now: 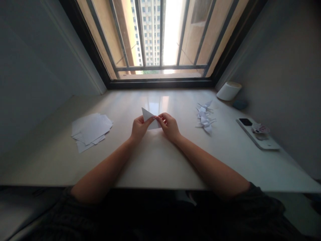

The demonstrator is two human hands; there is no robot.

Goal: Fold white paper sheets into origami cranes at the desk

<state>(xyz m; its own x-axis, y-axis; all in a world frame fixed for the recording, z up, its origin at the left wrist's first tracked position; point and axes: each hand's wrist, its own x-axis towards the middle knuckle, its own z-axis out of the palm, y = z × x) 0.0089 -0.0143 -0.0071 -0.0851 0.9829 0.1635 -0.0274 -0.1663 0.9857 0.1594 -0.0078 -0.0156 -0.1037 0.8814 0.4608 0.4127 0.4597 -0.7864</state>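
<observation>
A folded sheet of white paper [153, 125] is held up a little above the white tabletop, one pointed corner rising at its upper left. My left hand [140, 126] grips its left side, the thumb lying across the front. From the other side my right hand [169, 126] pinches the paper, its thumb and fingertips meeting the left thumb near the middle. Both hands are closed on the sheet, and the fingers behind it are partly hidden. To the right of my right hand lie several folded white paper cranes [206, 117] in a loose row.
A pile of loose white paper sheets [92, 130] lies on the left of the table [160, 160]. On the right are a phone [253, 134] with a round attachment on its back, a white cylindrical object [229, 91] and a small dark item [240, 104]. A barred window stands behind.
</observation>
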